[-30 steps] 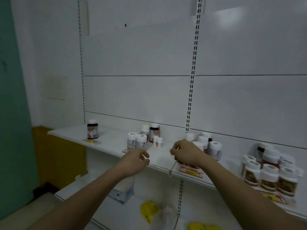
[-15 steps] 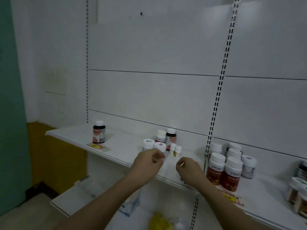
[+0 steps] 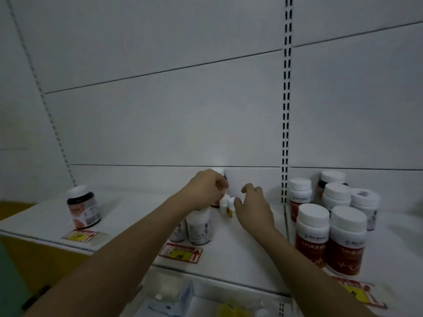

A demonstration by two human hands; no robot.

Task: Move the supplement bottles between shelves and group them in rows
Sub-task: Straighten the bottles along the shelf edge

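A: Bottles first: where do the two small white vials (image 3: 227,205) stand?
B: Mid-shelf (image 3: 242,248), between your hands. Your left hand (image 3: 206,188) curls down just beside them; what it grips I cannot tell. Your right hand (image 3: 253,205) hovers with fingers loosely spread.
A: Nearby?
B: Red-labelled bottles (image 3: 329,236) at right, a dark jar (image 3: 83,208) far left.

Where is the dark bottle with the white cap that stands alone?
The dark bottle stands at the left end of the shelf, just behind a yellow price tag, well left of both hands.
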